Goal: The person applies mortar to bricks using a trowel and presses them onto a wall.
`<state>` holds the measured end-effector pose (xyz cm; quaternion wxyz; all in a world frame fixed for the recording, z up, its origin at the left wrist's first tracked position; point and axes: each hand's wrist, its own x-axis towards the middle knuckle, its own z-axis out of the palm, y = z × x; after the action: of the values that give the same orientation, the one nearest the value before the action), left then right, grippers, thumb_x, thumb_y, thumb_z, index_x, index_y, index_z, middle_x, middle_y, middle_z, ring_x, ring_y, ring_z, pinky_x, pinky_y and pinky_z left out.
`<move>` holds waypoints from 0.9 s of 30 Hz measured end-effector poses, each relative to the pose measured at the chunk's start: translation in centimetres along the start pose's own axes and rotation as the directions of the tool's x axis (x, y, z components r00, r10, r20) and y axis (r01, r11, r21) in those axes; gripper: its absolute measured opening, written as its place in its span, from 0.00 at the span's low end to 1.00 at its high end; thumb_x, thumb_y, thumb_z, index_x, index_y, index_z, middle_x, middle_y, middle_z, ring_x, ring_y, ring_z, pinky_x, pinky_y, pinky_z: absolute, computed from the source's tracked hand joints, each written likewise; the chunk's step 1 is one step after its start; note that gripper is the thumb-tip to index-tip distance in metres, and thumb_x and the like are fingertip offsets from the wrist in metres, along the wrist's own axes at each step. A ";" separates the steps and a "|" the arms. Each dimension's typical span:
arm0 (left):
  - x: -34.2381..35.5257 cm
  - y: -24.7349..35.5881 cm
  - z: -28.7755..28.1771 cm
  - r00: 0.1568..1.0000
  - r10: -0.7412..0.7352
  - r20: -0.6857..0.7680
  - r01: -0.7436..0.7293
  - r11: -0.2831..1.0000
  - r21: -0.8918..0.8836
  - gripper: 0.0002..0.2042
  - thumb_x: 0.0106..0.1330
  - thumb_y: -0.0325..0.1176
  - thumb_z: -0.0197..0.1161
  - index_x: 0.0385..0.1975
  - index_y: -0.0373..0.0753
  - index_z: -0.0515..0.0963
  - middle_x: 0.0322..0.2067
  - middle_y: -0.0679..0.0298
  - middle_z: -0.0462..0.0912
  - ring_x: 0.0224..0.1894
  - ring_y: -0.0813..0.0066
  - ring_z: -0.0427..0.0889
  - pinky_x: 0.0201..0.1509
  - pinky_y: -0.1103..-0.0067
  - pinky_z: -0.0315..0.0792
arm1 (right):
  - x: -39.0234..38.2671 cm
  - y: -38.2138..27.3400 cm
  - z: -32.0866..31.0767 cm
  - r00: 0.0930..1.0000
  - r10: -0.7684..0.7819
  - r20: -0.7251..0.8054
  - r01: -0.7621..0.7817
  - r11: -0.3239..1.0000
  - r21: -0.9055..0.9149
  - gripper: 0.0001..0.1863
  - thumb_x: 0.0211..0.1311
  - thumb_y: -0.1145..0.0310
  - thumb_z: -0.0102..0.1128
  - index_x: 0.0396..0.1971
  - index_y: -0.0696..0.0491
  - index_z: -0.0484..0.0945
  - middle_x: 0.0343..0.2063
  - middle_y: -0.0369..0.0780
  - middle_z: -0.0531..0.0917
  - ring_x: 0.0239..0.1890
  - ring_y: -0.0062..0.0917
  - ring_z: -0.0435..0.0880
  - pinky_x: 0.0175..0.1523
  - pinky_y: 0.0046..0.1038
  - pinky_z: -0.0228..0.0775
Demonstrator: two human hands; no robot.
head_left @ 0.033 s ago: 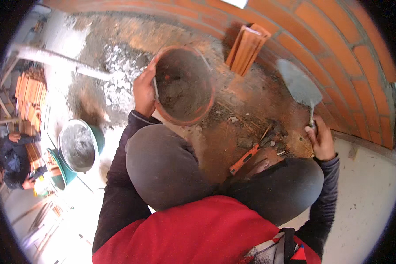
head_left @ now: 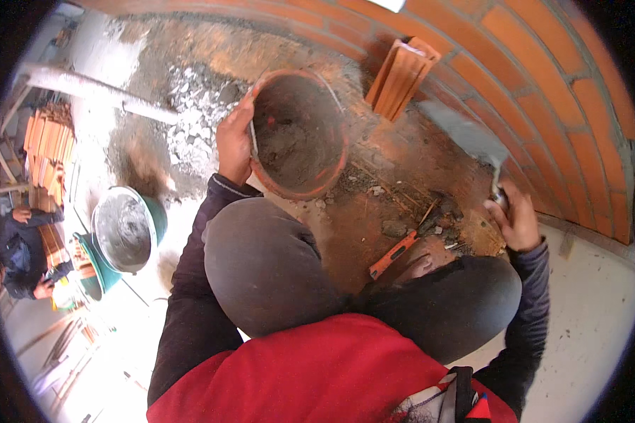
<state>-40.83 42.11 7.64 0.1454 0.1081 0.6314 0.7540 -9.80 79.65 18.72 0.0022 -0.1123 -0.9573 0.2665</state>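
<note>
Currently left hand (head_left: 234, 146) is clasped on the near-left rim of the mortar bucket (head_left: 300, 94), while right hand (head_left: 519, 222), fingers wrapped round the handle, holds the trowel (head_left: 467, 135) right of that bucket, blade slanting forward-left.

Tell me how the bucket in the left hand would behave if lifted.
The bucket likely feels heavy, given the grey mix inside. It may tip, since the left hand holds it at one side only.

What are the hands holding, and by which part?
The left hand holds the bucket at the left side of its rim; the right hand grips the trowel by its handle.
</note>
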 end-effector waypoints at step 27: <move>-1.2 -0.4 -1.2 0.997 0.063 -0.042 -0.071 0.970 -0.234 0.17 0.75 0.31 0.50 0.56 0.25 0.74 0.59 0.58 0.75 0.56 0.74 0.76 0.61 0.78 0.68 | 17.5 -7.3 15.9 0.713 -0.336 0.615 0.478 0.875 -0.075 0.15 0.45 0.67 0.66 0.36 0.53 0.81 0.30 0.49 0.82 0.36 0.46 0.83 0.40 0.44 0.75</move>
<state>-40.08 40.63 7.10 0.1205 0.0983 0.5361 0.8297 -29.39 69.23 7.78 -0.2460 0.1906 -0.9353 0.1686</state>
